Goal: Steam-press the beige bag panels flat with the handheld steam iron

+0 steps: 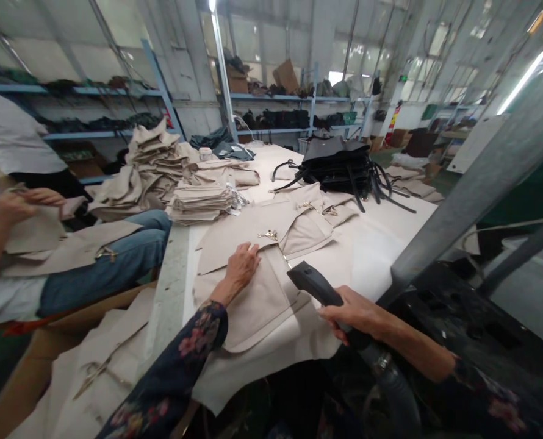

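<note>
A beige leather panel point(248, 311) lies on the table directly under the left hand point(241, 268), which is open and palm down, with its fingers point(252, 249) pressing lightly and gripping nothing. Just ahead of those fingers sits a small gold-coloured metal fitting point(266, 234) on a neighbouring panel. The right hand point(354, 314) is closed around the grip of a black handheld tool point(315, 283), its nose angled toward the panel and just beside it. What the tool is can't be made out, and a dark hose or cable point(390, 390) runs down from it out of the frame.

Past the right hand, bare white table point(381, 250) gives open room up to a grey metal bar point(454, 225). Farther ahead of both hands are stacked beige panels point(202, 204) and a pile of black bags point(340, 167). Left of the left hand, a co-worker's hands point(24, 204) hold another beige piece point(33, 228), partly cut off by the frame edge.
</note>
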The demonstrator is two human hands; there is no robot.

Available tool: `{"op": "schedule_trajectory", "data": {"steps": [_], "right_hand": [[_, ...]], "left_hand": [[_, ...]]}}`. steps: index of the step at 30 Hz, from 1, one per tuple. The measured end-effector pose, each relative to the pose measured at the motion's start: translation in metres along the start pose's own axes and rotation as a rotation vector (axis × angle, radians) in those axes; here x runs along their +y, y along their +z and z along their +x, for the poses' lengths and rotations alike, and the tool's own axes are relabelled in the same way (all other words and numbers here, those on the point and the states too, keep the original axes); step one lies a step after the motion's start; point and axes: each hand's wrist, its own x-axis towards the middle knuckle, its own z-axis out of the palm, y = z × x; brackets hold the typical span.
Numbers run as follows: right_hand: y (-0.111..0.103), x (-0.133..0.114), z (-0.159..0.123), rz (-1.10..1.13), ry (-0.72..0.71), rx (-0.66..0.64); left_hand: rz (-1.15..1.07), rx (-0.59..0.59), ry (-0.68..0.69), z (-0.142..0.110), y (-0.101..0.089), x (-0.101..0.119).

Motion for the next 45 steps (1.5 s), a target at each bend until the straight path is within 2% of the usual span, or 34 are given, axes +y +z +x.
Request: {"op": "schedule_trajectory", "data": {"steps": [3,6,8,10,12,15,17,19,22,25,29,33,39,45], "right_hand": [[0.0,0.002,0.005,0.031,-0.008,-0.021],[-0.003,0.003,0.004,0.02,-0.006,-0.029],[-0.007,0.004,0.001,0.0,-0.028,-0.038],[-0.012,0.004,-0.005,-0.02,-0.07,-0.046],[-0.017,0.002,-0.013,-0.044,-0.121,-0.047],[-0.02,-0.007,-0.029,-0.076,-0.201,-0.023],[-0.018,-0.015,-0.038,-0.076,-0.25,-0.016],[-0.011,-0.022,-0.045,-0.053,-0.267,-0.019],[0.003,-0.027,-0.046,0.006,-0.257,-0.064],[0.017,-0.026,-0.037,0.078,-0.284,-0.143],[0.025,-0.024,-0.012,0.147,-0.271,-0.191],[0.029,-0.026,0.005,0.233,-0.317,-0.17],[0.046,-0.02,-0.012,0.219,-0.23,-0.213],[0.045,-0.024,-0.009,0.131,-0.255,-0.15]], "left_hand": [[-0.031,-0.034,-0.006,0.031,0.021,-0.015],[-0.054,-0.065,0.027,0.048,0.018,-0.027],[-0.039,-0.069,0.037,0.055,0.001,-0.034],[-0.036,-0.054,0.04,0.059,-0.025,-0.04],[-0.129,-0.014,0.068,0.057,-0.053,-0.043],[-0.498,-0.015,0.046,0.039,-0.084,-0.036],[-0.801,-0.11,-0.087,0.019,-0.091,-0.025],[-1.067,-0.177,-0.243,-0.003,-0.088,-0.012],[-1.326,-0.116,-0.381,-0.032,-0.074,0.009],[-1.514,-0.057,-0.447,-0.056,-0.061,0.029],[-1.736,-0.019,-0.437,-0.081,-0.049,0.055],[-1.828,0.044,-0.46,-0.096,-0.041,0.067],[-1.833,0.177,-0.425,-0.108,-0.034,0.075],[-1.764,0.186,-0.503,-0.112,-0.021,0.089]]}}
